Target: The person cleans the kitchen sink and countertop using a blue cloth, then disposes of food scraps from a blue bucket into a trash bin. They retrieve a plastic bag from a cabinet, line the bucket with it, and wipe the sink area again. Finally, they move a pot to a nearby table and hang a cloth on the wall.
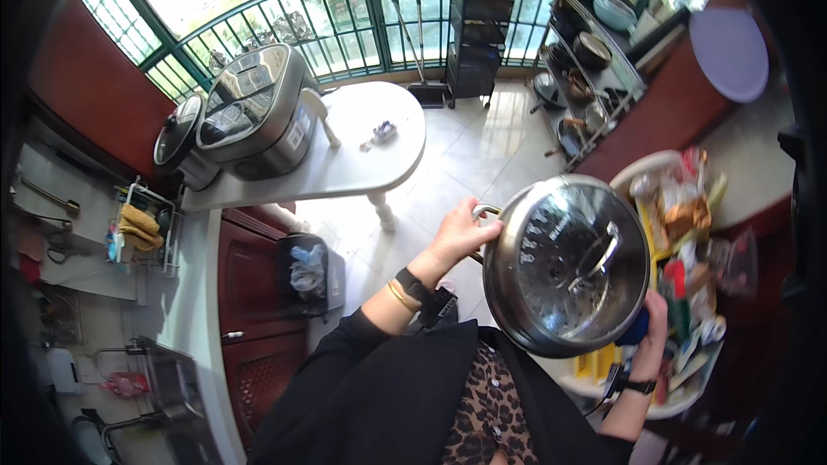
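Note:
A stainless steel pot [501,290] is held up in front of my body, tilted so that its glass lid [549,258] faces me. The lid carries an arched metal handle [597,258] and pale printed marks near its edge. My left hand [460,232] grips the looped metal side handle [486,210], thumb uppermost. On the opposite, lower right side, my right hand [654,323] supports the pot, with a dark blue item [633,329], possibly a cloth, between palm and steel. The far side handle is hidden.
A white table [368,168] bears a large steel cooker [258,123]. Below stands a waste bin [334,278]. At right, a white-rimmed bin [623,171] full of groceries sits close to the pot. Farther off are a metal pot rack [620,71] and a drawer tower [478,45].

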The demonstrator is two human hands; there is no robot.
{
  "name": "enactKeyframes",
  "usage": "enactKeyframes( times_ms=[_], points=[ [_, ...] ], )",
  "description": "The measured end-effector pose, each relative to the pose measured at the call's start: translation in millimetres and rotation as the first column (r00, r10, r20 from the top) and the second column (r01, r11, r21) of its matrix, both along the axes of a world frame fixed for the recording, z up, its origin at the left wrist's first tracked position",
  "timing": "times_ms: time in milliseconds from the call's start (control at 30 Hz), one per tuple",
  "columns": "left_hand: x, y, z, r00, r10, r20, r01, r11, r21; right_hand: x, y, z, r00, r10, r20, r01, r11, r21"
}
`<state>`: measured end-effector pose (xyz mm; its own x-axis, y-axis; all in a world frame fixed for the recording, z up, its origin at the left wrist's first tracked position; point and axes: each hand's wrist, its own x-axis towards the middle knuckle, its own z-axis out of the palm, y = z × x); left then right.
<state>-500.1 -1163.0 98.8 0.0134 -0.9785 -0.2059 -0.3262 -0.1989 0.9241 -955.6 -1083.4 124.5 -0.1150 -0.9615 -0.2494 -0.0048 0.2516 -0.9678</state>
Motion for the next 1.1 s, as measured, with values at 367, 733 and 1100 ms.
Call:
enactKeyframes(
  times_ms=[367,733,1100],
  points=[
    [-55.7,-332.0,21.1,0.997,-0.075,0.028,0.078,0.984,-0.161,-22.3,-249.5,7.9,0.981,-0.166,0.103,0.177,0.979,-0.099],
    [101.1,-568.3,28.0,0.917,0.399,0.014,-0.385,0.893,-0.232,86.1,-715.2,-17.9,0.940,0.331,0.087,-0.328,0.944,-0.042],
    [383.0,-649.6,6.8,0.542,0.839,0.038,-0.816,0.537,-0.213,472.6,-1016.3,-22.8,0.647,0.761,0.039,-0.760,0.648,-0.042]
  ],
)
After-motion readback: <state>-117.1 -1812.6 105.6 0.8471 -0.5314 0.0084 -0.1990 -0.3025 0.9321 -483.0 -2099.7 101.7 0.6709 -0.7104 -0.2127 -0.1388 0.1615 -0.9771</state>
